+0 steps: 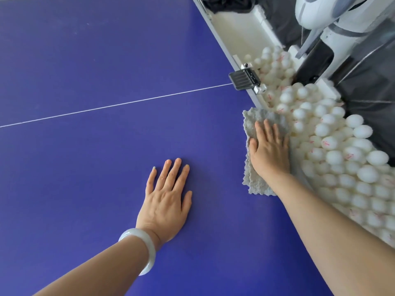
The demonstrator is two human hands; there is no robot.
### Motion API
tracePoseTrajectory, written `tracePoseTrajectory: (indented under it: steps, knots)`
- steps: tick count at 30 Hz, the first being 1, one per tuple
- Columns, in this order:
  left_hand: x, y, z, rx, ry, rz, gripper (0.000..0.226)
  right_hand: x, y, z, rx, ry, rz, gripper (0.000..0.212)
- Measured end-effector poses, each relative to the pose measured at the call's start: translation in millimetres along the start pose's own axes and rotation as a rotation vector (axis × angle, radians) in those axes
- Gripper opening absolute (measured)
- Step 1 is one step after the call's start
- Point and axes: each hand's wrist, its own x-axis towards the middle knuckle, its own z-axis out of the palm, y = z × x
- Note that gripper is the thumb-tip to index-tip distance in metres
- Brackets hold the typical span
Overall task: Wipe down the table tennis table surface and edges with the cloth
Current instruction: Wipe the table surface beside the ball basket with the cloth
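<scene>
Pressing the fluffy pale grey cloth point(255, 118) flat under the spread right hand point(269, 150) at the blue desk's point(106, 171) right-of-centre edge, touching heaped white balls point(333, 157), seemingly to scrub that border, left hand point(166, 199) splayed lower centre for bracing.

A heap of white plastic table tennis balls point(333, 146), some marked in red, fills a long white trough point(239, 28) just beyond the right edge of the blue table point(106, 60). A black ribbed clamp point(243, 80) with a silver screw grips that edge. A white-and-grey machine point(310, 13) rises behind the balls, beside black netting point(367, 86).
</scene>
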Motion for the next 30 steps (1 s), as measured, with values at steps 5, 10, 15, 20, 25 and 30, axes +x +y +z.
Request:
tracePoseTrajectory:
  steps: [5,10,15,20,25,30]
  knots:
    - [0,3,-2,-0.016,0.013,0.000,0.064,-111,-12,11,-0.073,0.002,-0.167,0.061]
    - [1,3,-3,-0.020,0.023,-0.004,0.064,-107,25,-4,-0.086,-0.039,-0.543,0.056]
    - [1,3,-1,-0.037,0.030,-0.010,0.059,-118,-29,3,-0.063,0.022,0.024,0.060]
    - [1,2,-5,-0.048,0.034,0.006,0.058,-221,-51,16,-0.025,-0.072,-0.592,0.057]
    - [-1,1,-1,-0.048,0.022,0.002,0.057,-193,33,-8,-0.151,-0.051,-0.213,0.058]
    - [1,1,0,-0.008,0.010,0.006,0.058,-211,-37,6,-0.065,-0.024,0.135,0.059]
